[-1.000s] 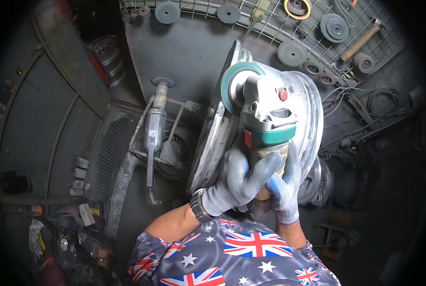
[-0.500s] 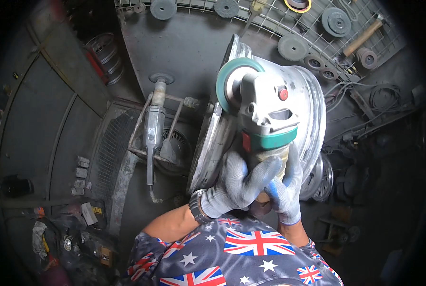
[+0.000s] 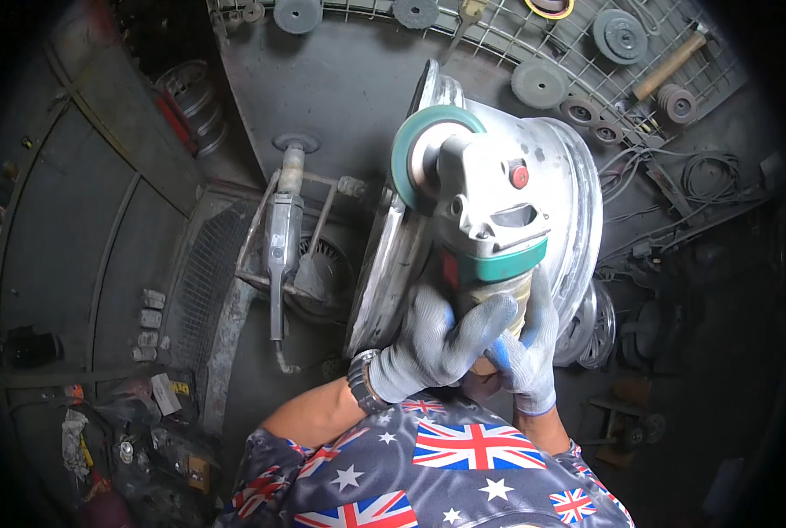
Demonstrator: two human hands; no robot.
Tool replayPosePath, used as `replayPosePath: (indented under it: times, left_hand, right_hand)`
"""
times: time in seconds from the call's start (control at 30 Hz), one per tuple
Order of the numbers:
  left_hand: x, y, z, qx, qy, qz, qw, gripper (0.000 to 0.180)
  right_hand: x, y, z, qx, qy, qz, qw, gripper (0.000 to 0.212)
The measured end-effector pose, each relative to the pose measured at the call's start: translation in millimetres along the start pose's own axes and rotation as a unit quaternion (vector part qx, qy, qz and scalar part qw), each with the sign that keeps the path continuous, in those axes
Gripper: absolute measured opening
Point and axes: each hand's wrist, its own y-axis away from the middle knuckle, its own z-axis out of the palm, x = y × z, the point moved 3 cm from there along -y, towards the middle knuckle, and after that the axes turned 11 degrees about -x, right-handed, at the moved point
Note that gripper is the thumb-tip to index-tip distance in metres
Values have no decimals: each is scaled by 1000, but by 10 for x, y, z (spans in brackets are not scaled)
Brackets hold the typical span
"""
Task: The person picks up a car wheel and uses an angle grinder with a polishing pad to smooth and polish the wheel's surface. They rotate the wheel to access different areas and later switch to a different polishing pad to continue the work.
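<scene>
Both my hands, in grey gloves with blue patches, are closed round the handle of an angle grinder (image 3: 494, 207). My left hand (image 3: 441, 339) wraps the handle from the left, thumb across it. My right hand (image 3: 529, 348) grips the same handle from the right, close beside the left. The grinder has a pale metal head, a red button, a green band and a green-rimmed disc (image 3: 424, 158). That disc lies over the rim edge of a large silver wheel rim (image 3: 564, 185) behind the tool; whether they touch I cannot tell.
Left of the rim, another grinder (image 3: 285, 233) rests on a metal frame (image 3: 327, 216). Grinding discs (image 3: 538, 84) and a wooden-handled hammer (image 3: 672, 66) hang on a wire grid at the back. More wheel rims (image 3: 599, 326) stand at right. Coiled cable (image 3: 709, 180) hangs farther right.
The grinder's head and disc have shifted slightly left along the rim edge. Both hands keep their hold on the handle, nearly in place.
</scene>
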Motion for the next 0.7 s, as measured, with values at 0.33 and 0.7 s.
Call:
replayPosePath:
  times: [0.33,0.7]
  left_hand:
    - [27,-37,2,26,74,-8,997,42]
    - [-38,40,31,26,94,-20,995,45]
  right_hand:
    - [17,40,-14,5,25,16,1000,93]
    - [39,79,-18,11,83,-6,996,90]
